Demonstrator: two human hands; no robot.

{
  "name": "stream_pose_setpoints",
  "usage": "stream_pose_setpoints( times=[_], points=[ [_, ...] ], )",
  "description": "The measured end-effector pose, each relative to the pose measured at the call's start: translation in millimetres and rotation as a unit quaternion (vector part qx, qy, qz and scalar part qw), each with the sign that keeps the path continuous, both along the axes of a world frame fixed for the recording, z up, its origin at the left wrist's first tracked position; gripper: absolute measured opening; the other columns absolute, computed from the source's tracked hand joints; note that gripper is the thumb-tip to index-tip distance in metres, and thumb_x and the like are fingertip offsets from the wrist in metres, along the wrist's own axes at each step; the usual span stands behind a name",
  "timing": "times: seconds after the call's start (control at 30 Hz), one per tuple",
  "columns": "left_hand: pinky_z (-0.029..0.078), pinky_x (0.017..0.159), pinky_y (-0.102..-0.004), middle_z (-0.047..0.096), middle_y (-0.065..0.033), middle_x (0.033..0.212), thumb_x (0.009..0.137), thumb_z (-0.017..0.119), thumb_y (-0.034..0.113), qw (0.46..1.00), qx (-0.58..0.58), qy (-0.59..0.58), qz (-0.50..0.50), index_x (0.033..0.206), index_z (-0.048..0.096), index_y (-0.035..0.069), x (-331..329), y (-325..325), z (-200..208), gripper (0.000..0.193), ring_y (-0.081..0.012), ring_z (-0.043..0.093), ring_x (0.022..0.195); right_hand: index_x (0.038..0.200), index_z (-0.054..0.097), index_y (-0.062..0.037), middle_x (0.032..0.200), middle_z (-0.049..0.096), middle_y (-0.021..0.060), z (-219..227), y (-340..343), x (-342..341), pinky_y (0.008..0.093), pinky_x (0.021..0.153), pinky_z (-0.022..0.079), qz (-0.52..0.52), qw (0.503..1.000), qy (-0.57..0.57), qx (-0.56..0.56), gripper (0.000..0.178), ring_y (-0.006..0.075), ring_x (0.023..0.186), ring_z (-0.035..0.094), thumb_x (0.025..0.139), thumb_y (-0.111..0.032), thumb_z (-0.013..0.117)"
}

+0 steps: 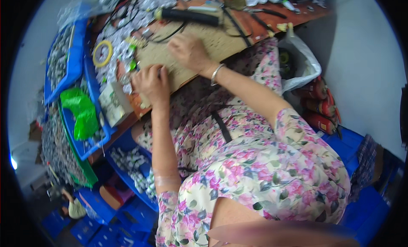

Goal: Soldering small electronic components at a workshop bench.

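My left hand (149,82) rests at the left edge of a worn tan board (187,73) on the bench, its fingers curled in. Something small and dark shows at its fingertips, too little to name. Over the middle of the board is my right hand (189,52), slightly blurred, with the fingers bent inward; whatever they hold is hidden. A black cylindrical tool (191,17) with a cord lies just beyond the right hand. Bright green small pieces (133,64) and a heap of silvery-white parts (121,47) lie beside the left hand.
Left of the board are a yellow tape roll (102,53), a pale box (114,103), and blue bins (76,56) of parts, one with a green bag (80,113). Pliers (267,11) lie far right. A white bag (308,62) hangs above red fire extinguishers (318,106).
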State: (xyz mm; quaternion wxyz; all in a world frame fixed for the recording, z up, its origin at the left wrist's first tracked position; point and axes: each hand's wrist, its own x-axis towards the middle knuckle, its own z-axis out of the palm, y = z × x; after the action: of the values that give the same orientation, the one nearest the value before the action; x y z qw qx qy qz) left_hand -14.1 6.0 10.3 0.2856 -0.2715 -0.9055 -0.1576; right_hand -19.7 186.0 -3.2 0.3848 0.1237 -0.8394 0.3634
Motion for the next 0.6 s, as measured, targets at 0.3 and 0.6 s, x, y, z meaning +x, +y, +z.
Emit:
stream_pose_setpoints(
  times=[0.3,0.6],
  points=[
    [0.039,0.094,-0.0463,0.065,-0.0093,0.102,0.093,0.064,0.027,0.999,-0.042,0.016,-0.003,0.099,0.068,0.010,-26,-26,-4,0.018,-0.0316,0.056,0.101,0.097,0.062,-0.0115,0.099,0.059,0.0070,55,78,47,0.0426,0.086,0.043,0.043,0.997,0.050,0.043,0.017,0.0286,0.098,0.058,0.083,-0.017,0.070],
    [0.038,0.099,-0.0474,0.061,-0.0166,0.117,0.100,0.056,0.028,0.998,-0.007,-0.058,-0.011,0.117,0.063,0.002,-18,-54,-11,0.032,-0.0362,0.054,0.113,0.094,0.065,-0.0012,0.089,0.066,0.0135,85,406,71,0.0385,0.075,0.051,-0.305,0.949,-0.060,0.052,0.019,0.0293,0.083,0.066,0.090,-0.019,0.064]
  ],
)
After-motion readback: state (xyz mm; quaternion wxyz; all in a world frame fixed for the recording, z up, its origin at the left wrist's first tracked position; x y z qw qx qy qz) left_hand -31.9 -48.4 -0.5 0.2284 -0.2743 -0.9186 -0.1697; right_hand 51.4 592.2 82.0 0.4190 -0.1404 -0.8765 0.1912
